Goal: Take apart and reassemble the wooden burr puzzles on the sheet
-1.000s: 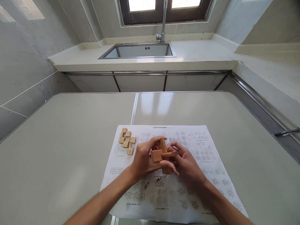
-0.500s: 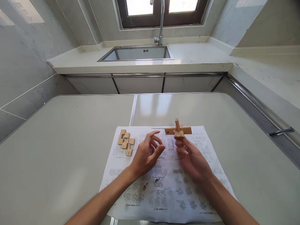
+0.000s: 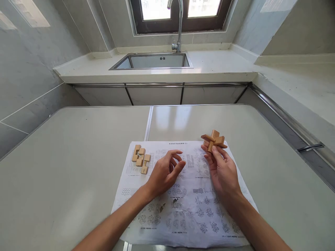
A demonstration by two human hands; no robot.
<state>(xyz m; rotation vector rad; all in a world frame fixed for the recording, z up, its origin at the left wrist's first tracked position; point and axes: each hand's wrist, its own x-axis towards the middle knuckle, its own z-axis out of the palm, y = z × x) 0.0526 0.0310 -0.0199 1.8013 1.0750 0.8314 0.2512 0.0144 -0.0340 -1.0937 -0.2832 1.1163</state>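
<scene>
Held in my right hand (image 3: 223,169) is a wooden burr puzzle (image 3: 214,140), several interlocked notched sticks crossing one another. My thumb presses on its near side, and the fingers lie beneath and behind it. My left hand (image 3: 166,170) hovers over the sheet with its fingers loosely curled, thumb and fingertips apart, and nothing between them. To the left of that hand, loose notched wooden puzzle pieces (image 3: 140,158) lie close together on the upper left of the printed instruction sheet (image 3: 157,237). The sheet carries rows of small line diagrams.
The sheet lies on a pale table (image 3: 78,167) with a seam (image 3: 148,122) down its middle. Beyond it stands a white counter (image 3: 214,62) with a sink (image 3: 154,61) and a tap (image 3: 180,31) below a window. A metal handle (image 3: 310,147) juts from the cabinet at right.
My right hand has moved right and turned the wooden puzzle, so its crossing sticks now show from another side. The left hand has barely shifted. The loose pieces lie unchanged.
</scene>
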